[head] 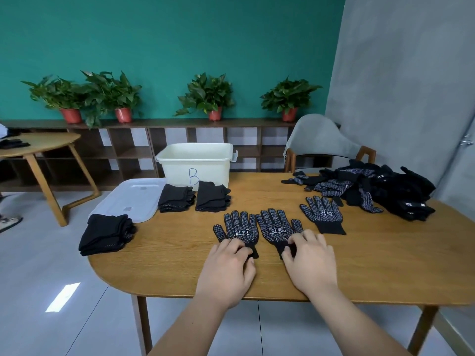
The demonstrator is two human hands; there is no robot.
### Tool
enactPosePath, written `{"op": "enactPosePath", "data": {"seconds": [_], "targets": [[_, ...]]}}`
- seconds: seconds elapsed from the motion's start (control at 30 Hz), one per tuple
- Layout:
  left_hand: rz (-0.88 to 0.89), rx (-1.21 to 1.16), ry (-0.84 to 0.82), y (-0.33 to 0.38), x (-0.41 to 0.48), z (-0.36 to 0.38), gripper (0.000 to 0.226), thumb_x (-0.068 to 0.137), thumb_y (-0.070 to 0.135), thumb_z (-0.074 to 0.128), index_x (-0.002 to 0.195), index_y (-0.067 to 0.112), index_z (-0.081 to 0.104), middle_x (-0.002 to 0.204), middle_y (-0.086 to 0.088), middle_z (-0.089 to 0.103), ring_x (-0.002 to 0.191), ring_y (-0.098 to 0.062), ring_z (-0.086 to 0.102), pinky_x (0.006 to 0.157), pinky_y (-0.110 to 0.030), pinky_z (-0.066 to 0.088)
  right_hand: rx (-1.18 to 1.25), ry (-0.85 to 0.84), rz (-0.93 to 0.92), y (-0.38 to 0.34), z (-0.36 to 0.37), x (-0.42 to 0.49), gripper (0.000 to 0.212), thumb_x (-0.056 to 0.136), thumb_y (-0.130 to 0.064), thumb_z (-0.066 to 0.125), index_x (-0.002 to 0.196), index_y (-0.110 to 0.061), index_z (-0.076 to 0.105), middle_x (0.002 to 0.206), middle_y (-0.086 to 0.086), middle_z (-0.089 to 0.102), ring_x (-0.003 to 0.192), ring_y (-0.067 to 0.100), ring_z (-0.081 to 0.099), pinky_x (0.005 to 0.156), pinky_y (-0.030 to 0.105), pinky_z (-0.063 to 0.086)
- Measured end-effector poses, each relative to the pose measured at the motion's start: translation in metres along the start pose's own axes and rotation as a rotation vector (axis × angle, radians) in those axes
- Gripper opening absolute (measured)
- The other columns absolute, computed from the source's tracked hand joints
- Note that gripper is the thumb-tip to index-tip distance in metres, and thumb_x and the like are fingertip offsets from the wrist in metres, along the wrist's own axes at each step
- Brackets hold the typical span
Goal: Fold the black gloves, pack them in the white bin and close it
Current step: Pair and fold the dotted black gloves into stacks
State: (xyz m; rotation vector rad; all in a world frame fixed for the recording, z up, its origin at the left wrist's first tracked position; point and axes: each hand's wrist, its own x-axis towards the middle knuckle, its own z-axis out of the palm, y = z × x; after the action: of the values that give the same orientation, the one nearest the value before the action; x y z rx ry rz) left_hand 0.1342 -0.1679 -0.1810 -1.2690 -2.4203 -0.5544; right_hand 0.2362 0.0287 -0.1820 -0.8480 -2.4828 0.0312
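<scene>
- Gloves (237, 228) and (276, 231) are laid flat, side by side, on the desk (372, 258).
- Left hand (226, 271) and right hand (309, 263) are each pinching a cuff.
- Bin (195, 163) is set open behind folded stacks (176, 197); lid (131, 199) is laid beside it.

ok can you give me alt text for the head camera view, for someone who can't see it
Two bare hands, the left hand and right hand, press on the cuffs of two black dotted gloves lying flat side by side on a wooden table. Behind sit an open white bin, its lid, folded stacks and an unfolded pile.
</scene>
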Motion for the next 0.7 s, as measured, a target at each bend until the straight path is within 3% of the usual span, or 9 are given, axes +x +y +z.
{"op": "enactPosePath", "data": {"seconds": [0.13, 0.3, 0.57, 0.7], "targets": [[-0.015, -0.004, 0.016, -0.001, -0.001, 0.002, 0.042, 0.105, 0.043, 0.039, 0.122, 0.029, 0.074, 0.120, 0.015, 0.061, 0.112, -0.009, 0.052, 0.100, -0.028, 0.039, -0.012, 0.030, 0.165, 0.003, -0.002, 0.001, 0.038, 0.085, -0.057, 0.063, 0.111, -0.029, 0.070, 0.110, -0.001, 0.054, 0.107, 0.023, 0.049, 0.085, 0.041, 0.046], [-0.023, -0.008, 0.020, -0.002, -0.001, 0.003, 0.041, 0.105, 0.042, 0.039, 0.122, 0.030, 0.074, 0.118, 0.016, 0.060, 0.111, -0.010, 0.052, 0.100, -0.030, 0.041, 0.005, -0.043, 0.387, 0.006, -0.002, 0.005, 0.050, 0.080, -0.069, 0.060, 0.112, -0.032, 0.072, 0.115, 0.002, 0.055, 0.115, 0.027, 0.043, 0.094, 0.043, 0.040], [-0.024, -0.017, 0.021, -0.005, 0.000, 0.006, 0.040, 0.105, 0.042, 0.040, 0.122, 0.030, 0.074, 0.118, 0.017, 0.058, 0.111, -0.010, 0.051, 0.099, -0.031, 0.042, 0.164, -0.059, 0.426, 0.014, -0.002, 0.009, 0.018, 0.087, -0.053, 0.069, 0.098, -0.040, 0.071, 0.117, -0.002, 0.061, 0.115, 0.028, 0.046, 0.095, 0.043, 0.037], [-0.030, -0.014, 0.003, -0.004, 0.000, 0.006, 0.042, 0.105, 0.043, 0.037, 0.125, 0.031, 0.072, 0.120, 0.018, 0.057, 0.113, -0.009, 0.049, 0.101, -0.029, 0.040, 0.274, -0.010, 0.415, 0.014, -0.006, 0.008, 0.007, 0.093, -0.045, 0.069, 0.093, -0.041, 0.064, 0.106, -0.011, 0.066, 0.111, 0.025, 0.051, 0.092, 0.042, 0.037]]}}
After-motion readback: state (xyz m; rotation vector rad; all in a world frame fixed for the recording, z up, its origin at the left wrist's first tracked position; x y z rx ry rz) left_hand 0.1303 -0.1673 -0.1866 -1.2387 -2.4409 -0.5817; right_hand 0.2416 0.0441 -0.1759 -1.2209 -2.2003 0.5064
